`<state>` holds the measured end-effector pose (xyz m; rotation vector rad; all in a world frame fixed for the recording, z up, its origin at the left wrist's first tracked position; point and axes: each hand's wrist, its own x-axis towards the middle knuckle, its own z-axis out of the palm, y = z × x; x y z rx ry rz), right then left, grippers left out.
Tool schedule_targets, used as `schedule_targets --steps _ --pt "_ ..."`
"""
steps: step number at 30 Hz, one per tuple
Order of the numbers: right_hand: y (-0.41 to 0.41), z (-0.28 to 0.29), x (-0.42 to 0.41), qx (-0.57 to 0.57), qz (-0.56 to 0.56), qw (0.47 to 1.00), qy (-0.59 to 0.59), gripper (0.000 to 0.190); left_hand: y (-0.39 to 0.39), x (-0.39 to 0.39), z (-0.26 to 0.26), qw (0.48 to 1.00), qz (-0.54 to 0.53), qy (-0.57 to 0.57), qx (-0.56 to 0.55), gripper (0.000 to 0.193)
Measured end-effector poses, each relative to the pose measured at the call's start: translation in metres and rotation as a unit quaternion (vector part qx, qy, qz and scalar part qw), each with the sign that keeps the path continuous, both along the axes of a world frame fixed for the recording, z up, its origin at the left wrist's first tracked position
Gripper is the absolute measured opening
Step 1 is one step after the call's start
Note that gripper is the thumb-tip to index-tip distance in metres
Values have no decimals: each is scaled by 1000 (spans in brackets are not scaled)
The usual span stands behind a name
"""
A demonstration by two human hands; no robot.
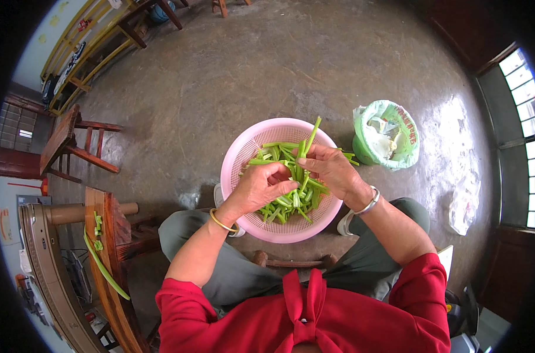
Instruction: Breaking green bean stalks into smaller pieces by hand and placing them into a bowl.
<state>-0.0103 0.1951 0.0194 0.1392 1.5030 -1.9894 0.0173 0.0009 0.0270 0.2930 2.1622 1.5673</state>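
A pink plastic colander (pixel 237 212) stands on the floor between my feet, holding a heap of cut green stalks (pixel 289 205) that look like celery. Above its right side, my right hand (pixel 333 170) pinches green stalk pieces (pixel 312 134) between thumb and fingers; one long piece points up and away from me. My left hand (pixel 265 185) hovers over the heap with its fingers curled and its thumb close to the lower end of those pieces. Whether anything sits between its fingers is hidden. Several stalks poke out past the colander's right rim, behind my right hand.
A green bin (pixel 360 148) lined with a printed plastic bag stands right of the colander. On my left, a wooden bench (pixel 106 264) bears a long green stalk (pixel 102 264) and small pieces. A wooden chair (pixel 60 137) is farther left. A clear plastic bag (pixel 464 205) lies at right.
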Motion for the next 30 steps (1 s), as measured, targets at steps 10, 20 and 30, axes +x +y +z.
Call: schedule_targets --steps 10,20,30 --pt "-1 14 1 67 -13 993 93 19 9 2 -5 989 81 -67 108 12" --pt "-6 15 5 -107 -70 991 37 19 5 -5 -6 952 122 -45 278 14" --pt "-14 17 7 -144 -105 983 38 15 3 -9 1 933 171 -74 307 16"
